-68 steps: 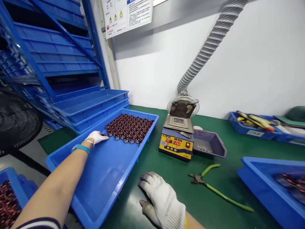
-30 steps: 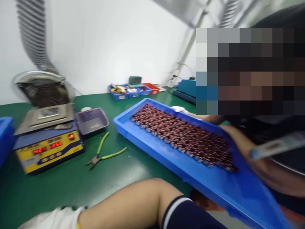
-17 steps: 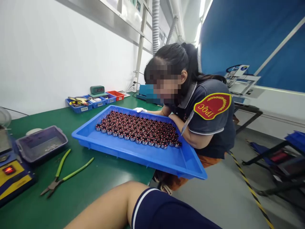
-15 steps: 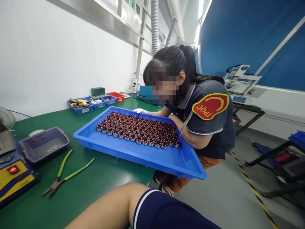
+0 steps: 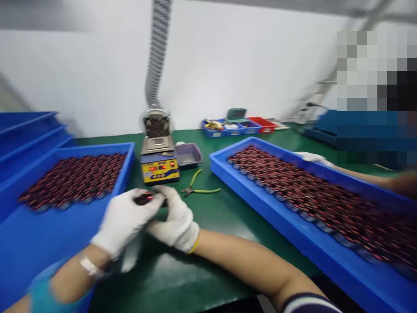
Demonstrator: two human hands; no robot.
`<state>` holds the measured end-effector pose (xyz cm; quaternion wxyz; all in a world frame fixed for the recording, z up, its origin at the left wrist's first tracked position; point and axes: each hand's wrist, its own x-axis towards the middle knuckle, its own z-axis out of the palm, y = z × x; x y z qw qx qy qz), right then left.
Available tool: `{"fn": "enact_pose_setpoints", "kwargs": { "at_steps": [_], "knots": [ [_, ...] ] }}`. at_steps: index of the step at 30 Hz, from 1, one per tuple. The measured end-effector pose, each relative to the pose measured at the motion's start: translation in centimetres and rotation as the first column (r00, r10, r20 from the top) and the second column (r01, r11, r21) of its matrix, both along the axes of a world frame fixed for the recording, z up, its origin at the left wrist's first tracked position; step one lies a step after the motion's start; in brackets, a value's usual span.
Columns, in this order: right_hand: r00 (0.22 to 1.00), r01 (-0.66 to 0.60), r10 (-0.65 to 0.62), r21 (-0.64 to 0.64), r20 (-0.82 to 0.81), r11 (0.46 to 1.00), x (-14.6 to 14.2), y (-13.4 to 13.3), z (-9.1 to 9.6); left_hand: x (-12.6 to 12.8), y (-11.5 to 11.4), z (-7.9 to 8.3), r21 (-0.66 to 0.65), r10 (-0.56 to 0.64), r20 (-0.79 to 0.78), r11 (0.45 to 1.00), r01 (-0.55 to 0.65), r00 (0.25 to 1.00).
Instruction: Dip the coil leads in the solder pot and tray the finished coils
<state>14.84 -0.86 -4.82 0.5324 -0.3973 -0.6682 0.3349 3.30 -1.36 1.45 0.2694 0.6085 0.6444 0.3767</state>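
Observation:
Both my hands wear white gloves and meet over the green bench in front of me. My left hand (image 5: 125, 221) and my right hand (image 5: 176, 221) pinch a small dark coil part (image 5: 146, 198) with red wire between their fingertips. The picture is smeared by motion, so finer detail of the part is lost. A blue tray (image 5: 48, 230) on my left holds several rows of the same coil parts (image 5: 74, 176). Another blue tray (image 5: 293, 221) on my right is filled with such parts.
A yellow solder pot (image 5: 159, 167) stands behind my hands under a ribbed fume hose (image 5: 156, 52), with a grey dish (image 5: 189, 154) and green-handled cutters (image 5: 198, 187) beside it. A co-worker's gloved hand (image 5: 312, 157) rests on the right tray's far rim. Small bins (image 5: 234, 126) line the wall.
The view has swung left from the co-worker back to the bench. Both my hands have come together in front of me on a small coil part.

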Motion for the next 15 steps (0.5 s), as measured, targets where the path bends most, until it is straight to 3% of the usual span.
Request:
{"fn": "enact_pose_setpoints", "kwargs": {
  "at_steps": [3,7,11,15],
  "knots": [
    [0.994,-0.010,0.010,-0.001,-0.106,1.000,-0.1,0.7,-0.4,0.3,-0.7,-0.3,-0.070,0.082,0.110,0.995,-0.074,0.991],
    [0.963,-0.117,0.092,-0.087,-0.252,0.989,-0.2,1.2,0.0,0.3,-0.4,0.0,-0.077,0.044,0.277,0.997,-0.023,0.960],
    [0.846,-0.371,0.226,-0.228,-0.483,0.900,0.1,2.0,0.6,-2.1,-0.2,-0.3,-0.058,0.008,0.458,0.998,0.021,0.889],
    [0.830,-0.446,0.286,-0.262,-0.479,0.856,0.3,2.2,0.7,-3.4,0.2,-1.2,-0.098,-0.022,0.565,0.991,0.094,0.825]
  ]
}}
